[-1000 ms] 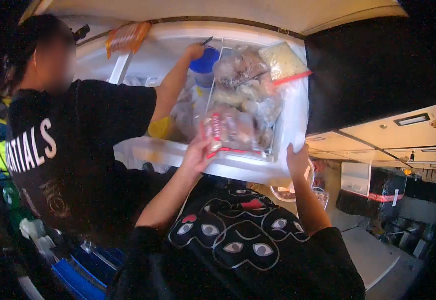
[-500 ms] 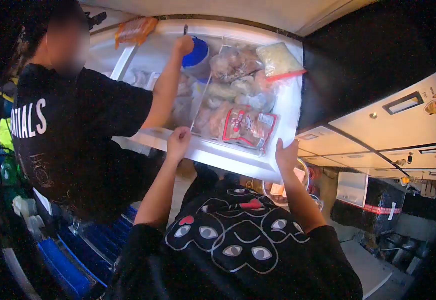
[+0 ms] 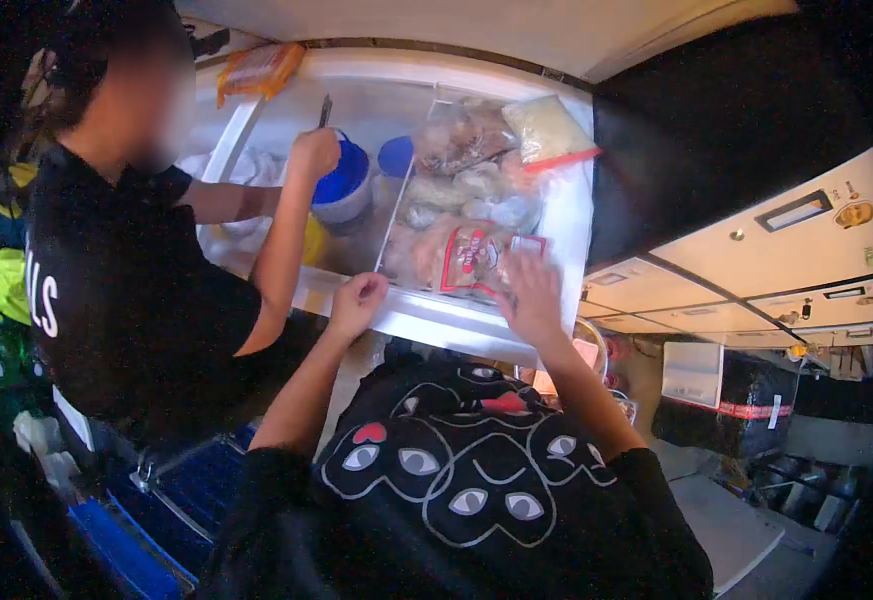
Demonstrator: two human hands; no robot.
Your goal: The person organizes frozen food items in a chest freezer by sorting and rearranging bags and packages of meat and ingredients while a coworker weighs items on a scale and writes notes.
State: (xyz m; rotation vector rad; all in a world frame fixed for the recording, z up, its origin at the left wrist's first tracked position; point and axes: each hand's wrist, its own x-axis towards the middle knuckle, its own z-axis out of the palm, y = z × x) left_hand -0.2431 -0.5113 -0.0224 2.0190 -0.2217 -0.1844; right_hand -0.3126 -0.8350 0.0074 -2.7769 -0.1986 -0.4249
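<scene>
My left hand point(image 3: 359, 303) is at the front rim of the white chest freezer point(image 3: 422, 328), its fingers curled together; whether anything is in them is hidden. My right hand point(image 3: 534, 300), fingers spread, is over the right end of a red-labelled clear food bag point(image 3: 472, 258) in the freezer's right compartment. Behind that bag lie wrapped pale packages point(image 3: 457, 188) and a bag of brownish food point(image 3: 462, 138). A clear bag with a red seal point(image 3: 549, 130) rests at the right rim.
A person in a black shirt point(image 3: 137, 300) at the left holds a white bucket with blue contents point(image 3: 342, 185) inside the freezer. An orange package point(image 3: 260, 72) lies on the back-left rim. Drawers point(image 3: 747, 250) and a black wrapped box point(image 3: 757, 400) stand right.
The red-labelled bag was let go and lies in the freezer. My right hand has moved from the rim onto it. The other person's bucket has moved left and closer.
</scene>
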